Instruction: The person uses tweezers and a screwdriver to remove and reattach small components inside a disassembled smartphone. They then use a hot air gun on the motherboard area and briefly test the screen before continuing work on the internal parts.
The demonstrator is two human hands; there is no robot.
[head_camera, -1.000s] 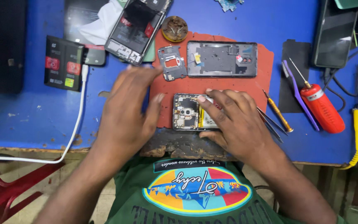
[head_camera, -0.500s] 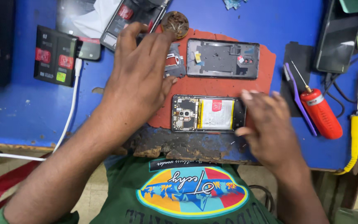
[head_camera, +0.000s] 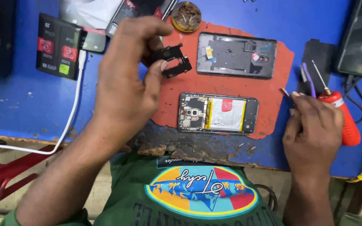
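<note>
Left grip pinching black inner cover plate above red mat, right grip closed on thin tool at mat edge, opened phone flat on mat, blue counter

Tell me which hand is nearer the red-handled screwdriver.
Right. The right hand lies just beside the red-handled screwdriver, perhaps touching it; the left hand is across the mat, holding a small black cover plate.

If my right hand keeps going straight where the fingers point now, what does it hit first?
Probably the purple-handled tool on the black pad; the right hand points up the bench, fingertips just short of it. The red screwdriver lies alongside. Depth is uncertain.
</note>
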